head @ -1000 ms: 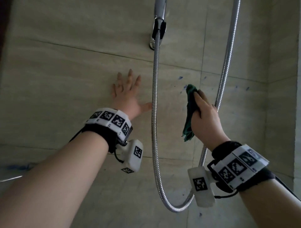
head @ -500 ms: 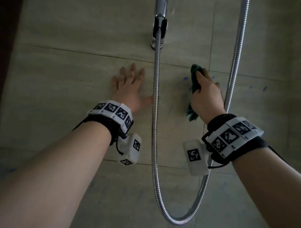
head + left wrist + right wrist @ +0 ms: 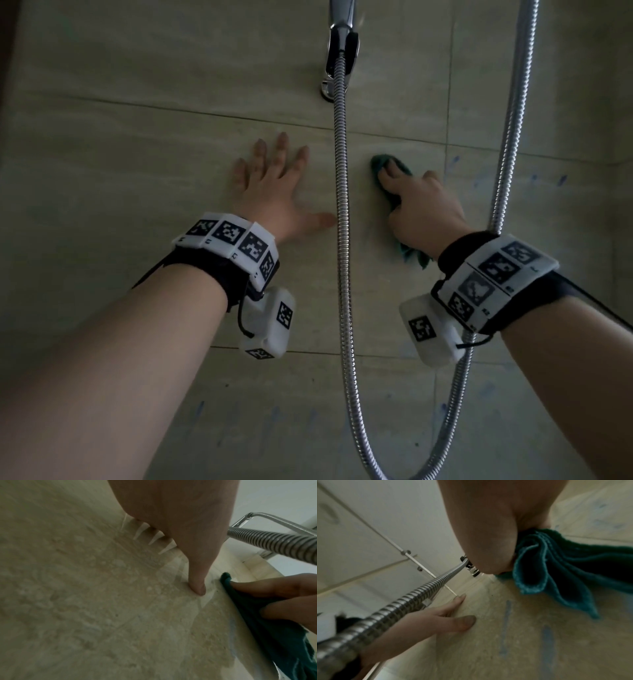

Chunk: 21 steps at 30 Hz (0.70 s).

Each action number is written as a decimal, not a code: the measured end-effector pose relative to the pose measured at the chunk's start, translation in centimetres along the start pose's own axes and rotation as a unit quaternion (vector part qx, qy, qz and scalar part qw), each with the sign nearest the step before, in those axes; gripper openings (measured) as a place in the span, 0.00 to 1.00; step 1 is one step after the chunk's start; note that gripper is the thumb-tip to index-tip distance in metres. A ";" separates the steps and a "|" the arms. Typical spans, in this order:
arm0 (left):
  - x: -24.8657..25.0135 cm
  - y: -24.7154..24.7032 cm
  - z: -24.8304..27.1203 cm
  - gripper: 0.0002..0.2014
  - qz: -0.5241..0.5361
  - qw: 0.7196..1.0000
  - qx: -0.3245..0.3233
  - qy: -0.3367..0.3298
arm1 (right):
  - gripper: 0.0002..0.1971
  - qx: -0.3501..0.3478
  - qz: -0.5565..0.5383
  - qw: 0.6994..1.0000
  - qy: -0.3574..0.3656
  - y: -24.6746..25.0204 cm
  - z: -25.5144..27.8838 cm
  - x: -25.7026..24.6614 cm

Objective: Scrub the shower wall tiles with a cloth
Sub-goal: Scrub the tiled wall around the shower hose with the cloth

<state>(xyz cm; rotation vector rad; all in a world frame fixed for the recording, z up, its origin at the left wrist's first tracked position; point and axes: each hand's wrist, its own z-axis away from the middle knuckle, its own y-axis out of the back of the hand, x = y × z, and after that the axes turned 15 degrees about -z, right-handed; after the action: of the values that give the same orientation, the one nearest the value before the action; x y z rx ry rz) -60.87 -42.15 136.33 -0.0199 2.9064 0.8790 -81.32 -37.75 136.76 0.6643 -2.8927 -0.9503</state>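
My right hand (image 3: 421, 205) holds a bunched teal cloth (image 3: 380, 164) and presses it against the beige wall tile (image 3: 154, 178), just right of the hanging hose. The cloth's loose end (image 3: 416, 258) hangs out below the wrist. The right wrist view shows the cloth (image 3: 556, 568) folded and tucked under the palm (image 3: 488, 527). My left hand (image 3: 274, 185) lies flat on the tile left of the hose, fingers spread, holding nothing. In the left wrist view its thumb (image 3: 197, 585) touches the tile close to the cloth (image 3: 257, 615).
A chrome shower hose (image 3: 342, 240) hangs in a loop between my hands from a wall holder (image 3: 339, 51); its other run (image 3: 510, 137) rises on the right. Blue marks (image 3: 561, 180) dot the right tile, and blue streaks (image 3: 505, 615) show below the cloth.
My right hand moved the cloth up the wall, then left toward the hose, over the spot where blue marks showed. The left hand stayed flat on the tile.
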 end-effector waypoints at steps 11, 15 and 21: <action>0.0 0.0 0.0 0.55 0.001 1.000 -0.001 -0.004 | 0.32 -0.025 0.030 0.999 -0.003 -0.1 -0.9 -1.7; 0.0 0.1 0.0 0.53 -0.017 1.000 -0.006 -0.002 | 0.30 -0.033 0.097 0.994 0.020 1.0 -1.5 -1.6; 0.2 -0.2 -0.1 0.53 -0.021 1.000 0.004 0.006 | 0.31 0.022 0.088 0.996 -0.002 1.5 -3.4 -2.2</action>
<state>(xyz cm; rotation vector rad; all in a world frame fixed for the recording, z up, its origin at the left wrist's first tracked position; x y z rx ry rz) -61.03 -42.33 136.28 -0.0849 2.9089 0.8625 -79.34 -37.71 140.65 0.4023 -2.9220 -0.8700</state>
